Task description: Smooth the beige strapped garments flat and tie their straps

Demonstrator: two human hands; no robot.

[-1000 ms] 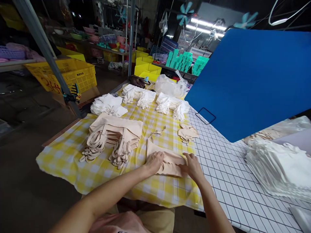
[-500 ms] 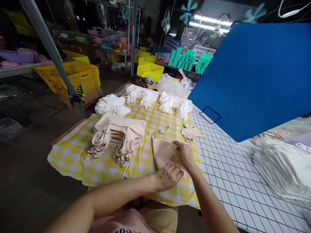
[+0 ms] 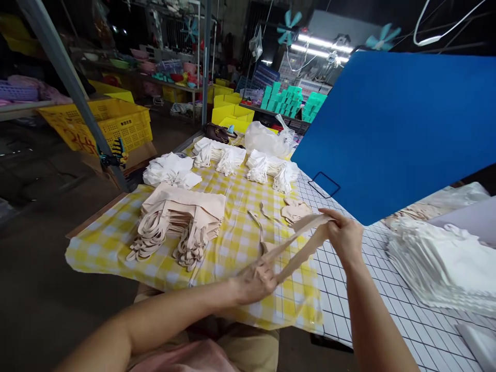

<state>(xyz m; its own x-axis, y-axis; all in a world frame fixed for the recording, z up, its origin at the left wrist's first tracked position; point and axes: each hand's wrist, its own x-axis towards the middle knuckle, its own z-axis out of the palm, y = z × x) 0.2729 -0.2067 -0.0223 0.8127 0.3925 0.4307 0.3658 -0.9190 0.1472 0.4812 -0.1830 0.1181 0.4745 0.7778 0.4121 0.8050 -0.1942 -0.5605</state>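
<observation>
Far left, a yellow crate (image 3: 112,121) sits behind a slanted metal post (image 3: 73,88). On the yellow checked cloth (image 3: 116,248), a tall stack of beige garments (image 3: 182,217) lies with its straps trailing toward the near edge, and white folded bundles (image 3: 170,170) sit beyond it. Now the centre: the left hand (image 3: 253,281) is low over the cloth, fingers closed in a pinch on one end of a beige garment (image 3: 296,243). The piece is pulled out into a long band, lifted clear of the table, running up and right. It looks very light, thin and limp, stretchy too, likely to sag or twist unless gripped at both ends, and the ends are just where it is held. At the far end, the right hand (image 3: 344,235) pinches it with thumb against fingers, above the white grid surface (image 3: 372,299). Further right, a blue board (image 3: 406,129) leans over a pile of white fabric (image 3: 445,268).
</observation>
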